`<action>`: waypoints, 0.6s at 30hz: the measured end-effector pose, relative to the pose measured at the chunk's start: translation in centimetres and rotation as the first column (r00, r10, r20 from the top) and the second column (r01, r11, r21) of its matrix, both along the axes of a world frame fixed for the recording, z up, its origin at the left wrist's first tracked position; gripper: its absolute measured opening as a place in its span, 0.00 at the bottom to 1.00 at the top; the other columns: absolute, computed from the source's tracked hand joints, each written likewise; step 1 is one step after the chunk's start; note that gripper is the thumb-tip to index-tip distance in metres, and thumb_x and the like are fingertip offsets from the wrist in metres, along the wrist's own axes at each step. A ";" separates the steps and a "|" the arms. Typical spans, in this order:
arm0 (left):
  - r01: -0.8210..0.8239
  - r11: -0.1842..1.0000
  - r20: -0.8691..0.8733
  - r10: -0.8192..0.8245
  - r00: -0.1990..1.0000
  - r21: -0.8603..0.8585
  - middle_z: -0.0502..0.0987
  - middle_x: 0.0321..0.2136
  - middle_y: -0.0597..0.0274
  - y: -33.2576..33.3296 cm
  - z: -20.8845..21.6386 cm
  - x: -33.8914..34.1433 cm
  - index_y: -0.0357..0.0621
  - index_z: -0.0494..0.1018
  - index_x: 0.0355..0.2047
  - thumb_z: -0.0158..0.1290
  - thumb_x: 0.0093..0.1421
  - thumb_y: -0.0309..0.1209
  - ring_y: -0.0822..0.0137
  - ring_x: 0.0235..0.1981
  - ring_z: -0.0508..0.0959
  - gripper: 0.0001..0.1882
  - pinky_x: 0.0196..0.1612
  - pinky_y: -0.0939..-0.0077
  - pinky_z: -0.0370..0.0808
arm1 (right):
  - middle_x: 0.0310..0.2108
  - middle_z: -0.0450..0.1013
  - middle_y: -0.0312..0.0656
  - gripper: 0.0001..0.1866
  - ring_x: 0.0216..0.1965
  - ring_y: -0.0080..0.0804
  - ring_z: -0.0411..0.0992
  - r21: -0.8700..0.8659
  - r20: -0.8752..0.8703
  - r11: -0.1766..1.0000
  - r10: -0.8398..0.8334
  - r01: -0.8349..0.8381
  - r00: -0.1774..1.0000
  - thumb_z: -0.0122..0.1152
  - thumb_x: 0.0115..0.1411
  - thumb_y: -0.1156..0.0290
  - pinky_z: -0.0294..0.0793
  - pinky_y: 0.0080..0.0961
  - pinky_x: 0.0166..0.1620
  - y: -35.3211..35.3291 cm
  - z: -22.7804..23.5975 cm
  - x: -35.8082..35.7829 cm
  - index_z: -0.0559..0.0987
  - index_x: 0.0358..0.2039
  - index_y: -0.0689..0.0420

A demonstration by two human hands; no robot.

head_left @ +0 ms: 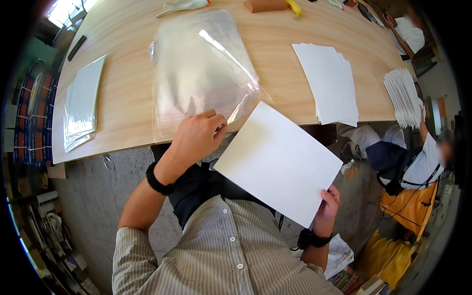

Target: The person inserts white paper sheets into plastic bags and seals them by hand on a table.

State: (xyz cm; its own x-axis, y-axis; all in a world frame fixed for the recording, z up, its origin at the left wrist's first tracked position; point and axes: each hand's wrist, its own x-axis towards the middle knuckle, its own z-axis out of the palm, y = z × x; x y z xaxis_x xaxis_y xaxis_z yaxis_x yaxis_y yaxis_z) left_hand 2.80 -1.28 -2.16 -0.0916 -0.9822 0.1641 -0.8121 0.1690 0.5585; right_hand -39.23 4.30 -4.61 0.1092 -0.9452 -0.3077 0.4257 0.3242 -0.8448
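Note:
My right hand [328,204] grips a white rectangular sheet [280,162] by its lower right edge, thumb on top. The sheet is tilted and held out over my lap, its far corner close to the table edge. Fingers curled, my left hand [199,135] is closed at the near edge of a pile of clear plastic bags [199,73], pinching the film there. The fingertips are partly hidden. To the right on the table lies a fanned stack of white sheets [328,83]. At the far left sits a stack of sheets in glossy clear bags [83,101].
A black bar-shaped object [77,48] lies at the table's left. Along the far side are a white glove [182,6], a brown roll [265,5] and a yellow tool [294,8]. Another person [418,157] at the right handles a thick paper stack [403,98]. Tied bundles [37,118] stand left.

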 end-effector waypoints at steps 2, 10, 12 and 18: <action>0.013 1.000 -0.018 -0.013 1.000 0.001 0.80 0.27 0.56 0.0 -0.2 -0.2 0.40 0.81 0.32 0.61 0.59 0.25 0.55 0.26 0.82 0.02 0.32 0.64 0.79 | 0.44 0.82 0.52 0.20 0.41 0.37 0.82 -0.003 -0.001 1.000 -0.017 0.017 1.000 0.62 0.60 0.76 0.81 0.32 0.48 0.3 -0.5 -0.2 0.78 0.51 0.73; 0.056 0.998 -0.018 -0.056 0.998 0.003 0.80 0.29 0.56 -0.3 0.1 -0.2 0.40 0.82 0.35 0.61 0.60 0.26 0.55 0.27 0.83 0.04 0.33 0.64 0.79 | 0.44 0.81 0.52 0.20 0.42 0.39 0.82 0.056 0.055 0.996 -0.074 0.071 0.996 0.60 0.60 0.73 0.81 0.33 0.50 0.4 0.0 -0.5 0.78 0.51 0.73; 0.061 0.998 -0.025 -0.061 0.998 0.006 0.80 0.29 0.55 -0.3 0.1 -0.1 0.40 0.82 0.35 0.61 0.60 0.26 0.55 0.27 0.83 0.04 0.33 0.65 0.79 | 0.44 0.81 0.53 0.20 0.42 0.39 0.82 0.060 0.053 0.995 -0.078 0.075 0.996 0.60 0.60 0.73 0.81 0.33 0.50 0.2 0.4 -0.4 0.78 0.50 0.73; 0.060 0.998 -0.075 -0.059 0.995 0.008 0.80 0.28 0.55 -0.2 0.3 -0.4 0.39 0.82 0.33 0.60 0.59 0.25 0.55 0.26 0.83 0.03 0.32 0.64 0.79 | 0.45 0.81 0.54 0.20 0.43 0.40 0.82 -0.013 -0.006 0.993 -0.119 0.118 0.993 0.62 0.61 0.74 0.81 0.34 0.50 0.5 -0.2 -0.5 0.77 0.50 0.74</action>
State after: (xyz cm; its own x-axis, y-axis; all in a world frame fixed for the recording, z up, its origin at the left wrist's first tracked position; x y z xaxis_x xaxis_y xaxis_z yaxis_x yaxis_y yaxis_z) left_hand 2.39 -1.49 -1.85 -0.1377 -0.9770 0.1630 -0.7568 0.2099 0.6190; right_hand -39.70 4.84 -4.77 -0.0057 -0.9552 -0.2959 0.4551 0.2609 -0.8513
